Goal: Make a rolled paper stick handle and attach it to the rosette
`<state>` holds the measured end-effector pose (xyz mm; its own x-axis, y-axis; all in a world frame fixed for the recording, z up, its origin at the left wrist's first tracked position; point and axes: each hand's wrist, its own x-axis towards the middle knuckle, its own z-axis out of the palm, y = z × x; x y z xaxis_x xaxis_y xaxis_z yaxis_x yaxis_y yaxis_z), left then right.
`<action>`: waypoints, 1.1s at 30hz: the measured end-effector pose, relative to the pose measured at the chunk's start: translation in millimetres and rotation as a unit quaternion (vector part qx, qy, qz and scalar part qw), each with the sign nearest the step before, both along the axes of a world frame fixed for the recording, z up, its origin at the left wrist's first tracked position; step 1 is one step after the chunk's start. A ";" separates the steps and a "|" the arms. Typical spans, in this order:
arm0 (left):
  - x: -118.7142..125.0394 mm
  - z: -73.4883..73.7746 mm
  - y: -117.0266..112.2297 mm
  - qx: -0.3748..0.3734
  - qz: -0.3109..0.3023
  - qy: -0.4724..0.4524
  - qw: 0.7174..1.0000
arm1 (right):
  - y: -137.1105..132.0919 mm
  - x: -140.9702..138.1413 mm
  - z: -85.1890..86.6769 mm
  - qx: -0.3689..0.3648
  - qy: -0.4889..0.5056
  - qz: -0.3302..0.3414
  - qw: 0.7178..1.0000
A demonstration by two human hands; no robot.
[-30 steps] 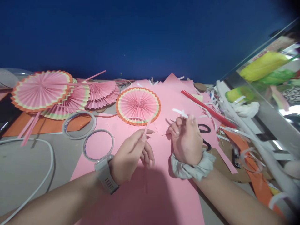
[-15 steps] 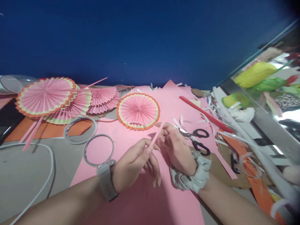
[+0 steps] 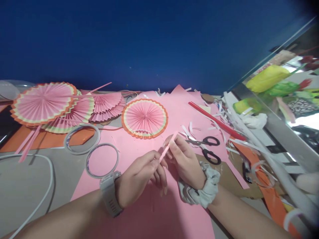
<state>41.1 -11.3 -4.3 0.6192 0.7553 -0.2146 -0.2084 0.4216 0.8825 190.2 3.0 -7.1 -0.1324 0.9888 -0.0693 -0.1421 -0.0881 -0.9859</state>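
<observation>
A narrow pink paper strip slants upward between my two hands. My left hand pinches its lower end between thumb and fingers; the other fingers curl below. The thumb and fingers of my right hand are closed on the strip's upper part. Both hands are above a large pink paper sheet. Just beyond them lies a round pleated paper fan, pink with a pale yellow band and an orange rim. Black-handled scissors rest right of my right hand.
Two tape rolls lie left of my hands. More pleated fans are stacked at the far left. A red strip, white paper scraps, a dark cutter and orange paper lie right. A white cable curves at left.
My right thumb has come down onto the strip, so my right hand now grips its upper part. My left hand keeps its pinch. The whole view has shifted slightly.
</observation>
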 end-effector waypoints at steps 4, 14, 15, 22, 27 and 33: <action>0.9 -3.3 0.9 0.020 0.018 0.039 0.999 | 0.4 -0.2 0.1 -0.008 0.010 0.029 1.000; 1.9 -1.0 1.2 0.033 0.051 0.023 0.998 | -2.3 0.3 -8.3 0.022 0.095 0.099 0.990; 2.0 -1.7 1.3 0.030 0.052 0.024 0.998 | -2.0 1.1 -9.0 0.024 0.101 0.101 0.990; 2.3 -4.2 0.8 0.015 0.047 0.032 0.998 | -0.4 5.0 -7.9 0.004 0.091 0.057 0.994; 2.3 -0.8 0.1 0.017 0.047 0.047 0.998 | 3.0 3.3 -5.7 -0.014 0.117 0.056 0.991; 1.9 1.0 -0.2 0.023 0.047 0.064 0.997 | 5.9 2.8 -6.3 -0.023 0.139 0.040 0.989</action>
<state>43.0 -11.5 -3.2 0.5145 0.8201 -0.2505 -0.1303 0.3635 0.9225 193.0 8.9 -13.4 -0.2304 0.9710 -0.0635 -0.3976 -0.1535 -0.9046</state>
